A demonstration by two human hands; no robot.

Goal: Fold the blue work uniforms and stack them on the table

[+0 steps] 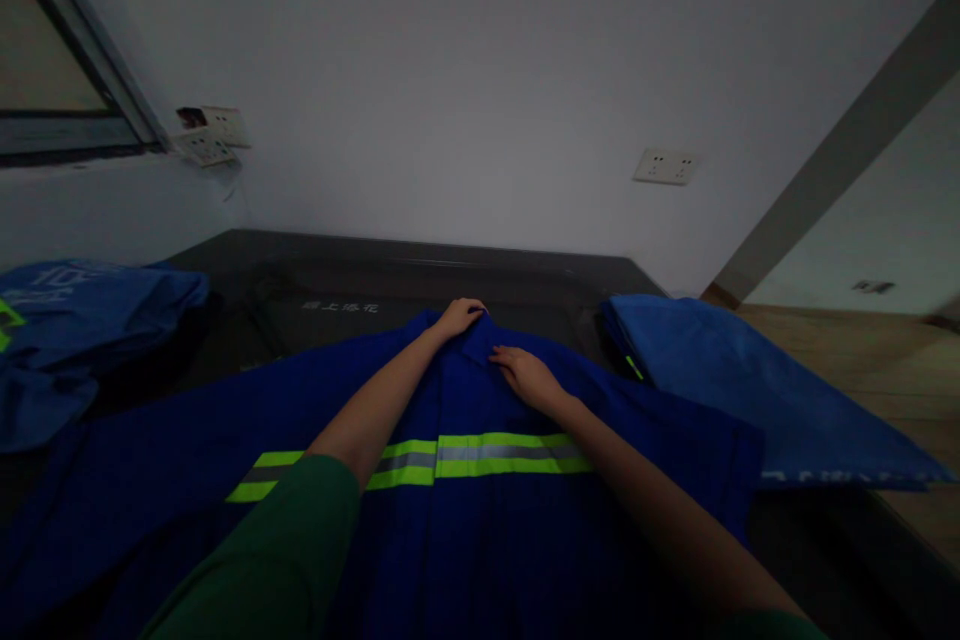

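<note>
A blue work jacket with a yellow-and-grey reflective band lies spread flat on a dark table, running from under both hands back toward the person, its sleeves spread out to either side. The left hand is at the far end of the jacket, fingers curled over the edge of the collar and gripping it. The right hand lies just beside it, slightly nearer the person, palm down and fingers extended, pressing flat on the cloth right below the collar and holding nothing. The reflective band crosses the jacket under both forearms, nearer the person than the hands. Beyond the right hand, off to its outer side, a folded blue garment rests on the table's edge. Well out from the left hand, another bundle of blue clothing lies crumpled. Two wall sockets sit on the wall beyond the hands.
</note>
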